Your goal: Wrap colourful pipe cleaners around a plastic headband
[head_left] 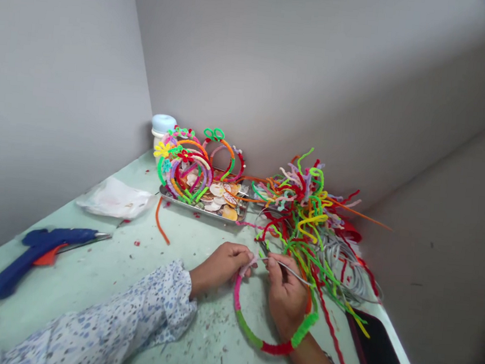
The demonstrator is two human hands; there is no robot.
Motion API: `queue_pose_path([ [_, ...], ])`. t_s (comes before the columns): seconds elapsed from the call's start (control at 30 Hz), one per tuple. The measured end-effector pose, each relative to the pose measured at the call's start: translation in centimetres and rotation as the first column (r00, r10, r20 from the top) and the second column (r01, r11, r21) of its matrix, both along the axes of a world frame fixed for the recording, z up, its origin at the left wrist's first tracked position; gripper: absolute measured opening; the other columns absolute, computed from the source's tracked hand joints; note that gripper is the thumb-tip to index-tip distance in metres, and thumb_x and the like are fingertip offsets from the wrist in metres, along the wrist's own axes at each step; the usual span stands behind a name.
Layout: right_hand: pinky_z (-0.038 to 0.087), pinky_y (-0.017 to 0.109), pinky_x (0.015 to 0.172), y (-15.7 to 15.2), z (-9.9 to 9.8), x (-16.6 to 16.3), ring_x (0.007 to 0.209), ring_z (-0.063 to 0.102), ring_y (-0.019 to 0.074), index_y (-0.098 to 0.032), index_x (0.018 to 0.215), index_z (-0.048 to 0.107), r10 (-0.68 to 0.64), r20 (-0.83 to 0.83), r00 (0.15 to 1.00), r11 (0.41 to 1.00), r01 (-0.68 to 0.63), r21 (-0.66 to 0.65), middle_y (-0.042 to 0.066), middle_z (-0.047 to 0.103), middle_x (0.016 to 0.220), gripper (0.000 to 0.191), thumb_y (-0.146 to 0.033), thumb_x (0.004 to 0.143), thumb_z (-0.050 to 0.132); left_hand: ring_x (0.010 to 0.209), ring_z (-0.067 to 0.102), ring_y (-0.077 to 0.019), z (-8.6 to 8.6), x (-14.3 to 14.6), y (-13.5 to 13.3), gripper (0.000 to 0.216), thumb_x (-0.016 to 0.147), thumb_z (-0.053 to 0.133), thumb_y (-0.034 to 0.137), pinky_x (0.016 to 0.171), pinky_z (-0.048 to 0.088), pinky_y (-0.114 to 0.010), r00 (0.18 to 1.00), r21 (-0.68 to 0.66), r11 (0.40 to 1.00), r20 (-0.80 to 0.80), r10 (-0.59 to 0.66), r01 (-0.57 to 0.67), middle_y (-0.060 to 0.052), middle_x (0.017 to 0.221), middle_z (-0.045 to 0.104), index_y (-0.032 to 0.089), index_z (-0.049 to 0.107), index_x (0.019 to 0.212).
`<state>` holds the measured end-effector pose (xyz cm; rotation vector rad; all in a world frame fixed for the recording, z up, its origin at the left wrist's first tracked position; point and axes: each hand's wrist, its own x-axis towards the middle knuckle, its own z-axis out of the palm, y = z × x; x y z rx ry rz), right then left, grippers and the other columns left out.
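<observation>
My left hand (pixel 222 266) is closed, pinching the pale pink end of a headband (pixel 255 333) wrapped in pink, green and red pipe cleaner. My right hand (pixel 286 293) is closed on a thin metal tool (pixel 289 270), perhaps tweezers or small scissors, whose tip meets the headband's end by my left fingers. The headband loops round my right wrist and rests on the pale green table (pixel 132 274).
A heap of loose coloured pipe cleaners (pixel 308 210) and bare grey headbands (pixel 345 264) lies right of my hands. Behind stand a metal tray (pixel 201 208) of shells with finished headbands (pixel 193 163), a white jar (pixel 162 127), a plastic bag (pixel 116 198) and a blue glue gun (pixel 36 252).
</observation>
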<state>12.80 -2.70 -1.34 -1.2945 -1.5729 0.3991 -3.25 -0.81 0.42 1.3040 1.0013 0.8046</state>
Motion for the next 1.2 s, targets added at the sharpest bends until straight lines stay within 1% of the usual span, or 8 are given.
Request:
queue_pose_path([
  [0.17,0.047,0.031,0.074,0.1,-0.4,0.1,0.079,0.06,0.0186,-0.02,0.091,0.062,0.015,-0.065,0.998,0.999,-0.018,-0.039,0.004,0.065,0.084,0.02,-0.034,0.085,0.05,0.041,0.032,-0.0069,-0.1,-0.1,0.4,0.027,0.075,0.052,0.034,0.044,0.02,-0.023,0.997,-0.034,0.999,0.069,0.023,-0.021,0.004,0.044,0.041,0.011,0.061,0.066],
  [0.43,0.047,0.032,0.073,0.2,-0.2,0.0,0.078,0.06,0.0194,-0.019,0.091,0.062,0.019,-0.069,0.997,0.999,-0.023,-0.046,0.005,0.065,0.084,0.022,-0.035,0.085,0.049,0.043,0.03,-0.0053,1.0,0.0,0.3,0.022,0.07,0.059,0.03,0.044,0.018,-0.023,0.989,-0.132,0.99,0.134,0.064,-0.047,0.002,0.047,0.044,0.009,0.064,0.066],
  [0.53,0.047,0.032,0.073,0.3,-0.2,-0.1,0.079,0.06,0.0196,-0.018,0.091,0.062,0.014,-0.069,0.998,0.999,-0.017,-0.045,0.005,0.065,0.083,0.022,-0.035,0.085,0.049,0.043,0.029,-0.0051,1.2,0.0,0.2,0.021,0.068,0.061,0.029,0.045,0.017,-0.023,0.985,-0.162,0.985,0.151,0.082,-0.057,0.002,0.049,0.045,0.008,0.064,0.065],
  [0.67,0.046,0.031,0.072,0.3,-0.1,-0.1,0.077,0.059,0.019,-0.018,0.09,0.061,0.005,-0.065,0.998,0.998,-0.009,-0.056,0.005,0.065,0.083,0.021,-0.035,0.085,0.049,0.043,0.027,-0.0051,0.9,-0.1,0.2,0.023,0.068,0.061,0.03,0.044,0.015,-0.024,0.984,-0.168,0.984,0.156,0.089,-0.062,0.002,0.048,0.044,0.008,0.065,0.067],
  [0.73,0.046,0.032,0.072,0.3,-0.1,-0.1,0.077,0.059,0.0191,-0.018,0.09,0.062,0.004,-0.063,0.998,0.999,-0.007,-0.051,0.005,0.065,0.083,0.021,-0.035,0.085,0.049,0.043,0.027,-0.0049,0.7,-0.1,0.3,0.022,0.068,0.061,0.03,0.045,0.014,-0.024,0.98,-0.174,0.983,0.175,0.091,-0.061,0.001,0.05,0.046,0.008,0.065,0.068],
  [0.87,0.046,0.032,0.075,0.5,-0.1,-0.2,0.081,0.059,0.0194,-0.019,0.089,0.062,0.008,-0.059,0.998,1.0,-0.01,-0.027,0.005,0.064,0.084,0.02,-0.033,0.084,0.051,0.044,0.028,-0.0049,0.4,-0.1,0.4,0.02,0.066,0.063,0.029,0.046,0.016,-0.024,0.976,-0.176,0.981,0.189,0.11,-0.077,0.0,0.054,0.051,0.009,0.065,0.069],
  [1.0,0.045,0.032,0.075,0.7,-0.3,-0.2,0.081,0.059,0.0191,-0.018,0.087,0.062,0.025,-0.068,0.997,1.0,-0.024,0.009,0.005,0.064,0.083,0.018,-0.032,0.084,0.052,0.045,0.029,-0.005,0.3,-0.1,0.5,0.019,0.067,0.062,0.028,0.046,0.016,-0.023,0.978,-0.186,0.979,0.175,0.118,-0.085,0.0,0.055,0.051,0.009,0.065,0.07],
  [1.2,0.046,0.032,0.074,0.5,-0.2,-0.1,0.078,0.06,0.0195,-0.018,0.088,0.063,-0.017,-0.062,0.998,0.999,0.014,-0.048,0.005,0.065,0.083,0.02,-0.035,0.082,0.053,0.045,0.031,-0.0054,0.1,-0.2,0.5,0.023,0.07,0.061,0.032,0.046,0.019,-0.023,0.987,-0.123,0.991,0.149,0.066,-0.048,0.001,0.052,0.047,0.009,0.064,0.07],
])
